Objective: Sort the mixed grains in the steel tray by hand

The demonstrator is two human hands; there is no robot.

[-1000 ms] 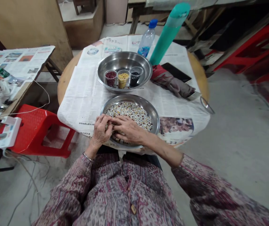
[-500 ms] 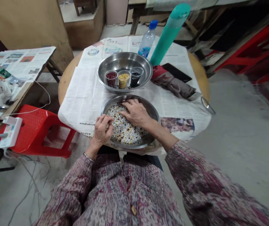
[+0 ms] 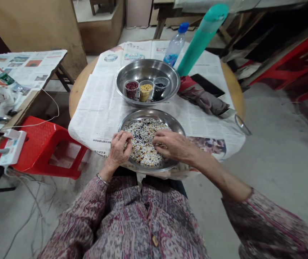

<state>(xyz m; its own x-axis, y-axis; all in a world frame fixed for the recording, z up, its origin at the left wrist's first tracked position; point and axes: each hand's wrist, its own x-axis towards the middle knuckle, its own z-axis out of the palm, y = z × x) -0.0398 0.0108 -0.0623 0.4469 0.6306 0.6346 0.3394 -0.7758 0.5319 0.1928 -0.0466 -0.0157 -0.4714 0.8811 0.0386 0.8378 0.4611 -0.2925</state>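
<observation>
A shallow steel basin (image 3: 176,126) holds a spread of white grains mixed with dark, yellow and red beans (image 3: 147,153). My left hand (image 3: 119,149) is closed at its left rim, the fingers curled inward over the edge. Over the right side of the mix, my right hand (image 3: 171,144) has its fingers bent together and the tips low against the grains. Whatever those fingertips hold is hidden. Behind stands a second steel basin (image 3: 148,64) with three clear cups inside: red beans (image 3: 131,89), yellow kernels (image 3: 145,91) and black beans (image 3: 159,90).
Newspaper (image 3: 97,108) covers the round table. At the back are a water bottle (image 3: 175,46) and a tall teal container (image 3: 201,39). A folded umbrella (image 3: 204,97) and a dark phone (image 3: 208,85) lie right. A red stool (image 3: 48,144) with a power strip (image 3: 13,147) stands left.
My right hand has moved from the far part of the mix toward the right and nearer me, its fingers now more curled. A dark patch shows at the far side. My left hand stays at the rim.
</observation>
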